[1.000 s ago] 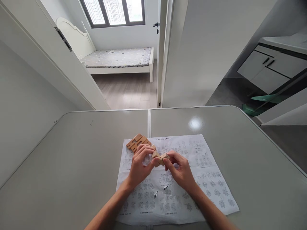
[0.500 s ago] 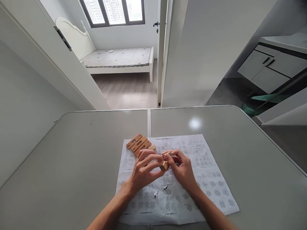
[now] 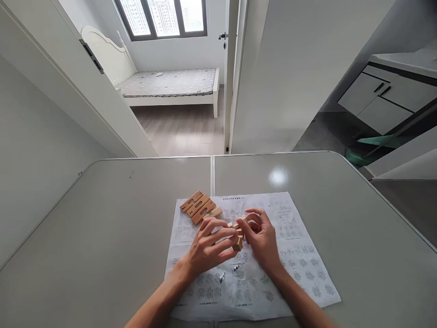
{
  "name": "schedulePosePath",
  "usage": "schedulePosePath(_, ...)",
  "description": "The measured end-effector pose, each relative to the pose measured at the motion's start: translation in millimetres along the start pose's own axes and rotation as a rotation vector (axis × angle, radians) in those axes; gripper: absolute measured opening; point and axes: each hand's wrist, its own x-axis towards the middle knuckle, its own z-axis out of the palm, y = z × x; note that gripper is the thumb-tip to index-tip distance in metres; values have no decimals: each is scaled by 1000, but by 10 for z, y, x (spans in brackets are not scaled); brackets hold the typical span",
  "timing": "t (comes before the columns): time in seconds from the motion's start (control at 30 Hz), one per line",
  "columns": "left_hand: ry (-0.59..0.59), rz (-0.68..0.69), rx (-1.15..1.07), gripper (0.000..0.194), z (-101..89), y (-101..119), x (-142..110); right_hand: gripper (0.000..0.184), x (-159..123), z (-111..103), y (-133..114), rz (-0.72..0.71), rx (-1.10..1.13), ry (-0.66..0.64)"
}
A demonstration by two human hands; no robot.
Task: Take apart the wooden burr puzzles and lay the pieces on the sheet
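Item: wooden puzzle pieces (image 3: 238,236), which we pinch between both hands above the printed sheet (image 3: 300,264). Left hand (image 3: 209,246) and right hand (image 3: 261,238) are closed on them. Spare wooden blocks (image 3: 200,207) lie at the sheet's far-left corner, on the grey table (image 3: 102,228).

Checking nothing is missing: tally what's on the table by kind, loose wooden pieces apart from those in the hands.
Loose wooden pieces: 4
Wooden pieces held between left hand and right hand: at least 2, partly hidden
Printed sheet: 1
Total: at least 7
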Motion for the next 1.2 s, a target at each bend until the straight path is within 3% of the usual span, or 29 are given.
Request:
schedulePosePath(0.1, 54, -36, -16, 25, 5, 3, 19, 42, 21, -11, -32, 19, 11, 28)
schedulePosePath(0.27, 113, -290, -123, 19, 10, -31, 53, 40, 73, -14, -64, 4, 61, 140)
schedulePosePath(0.43, 149, -464, -144, 12, 20, -80, 63, 37, 66, -1, 13, -12, 38, 52)
schedulePosePath(0.6, 38, -496, -61, 1, 38, -72, 41, 35, 39, 1, 8, -142, -223, -87)
schedulePosePath(0.8, -59, -495, 33, 7, 70, -56, 32, 33, 46, 6, -26, -291, -367, -248)
schedulePosePath(1.2, -62, -524, 78, 12, 99, -42, 31, 31, 45, 8, 52, -323, -434, -235)
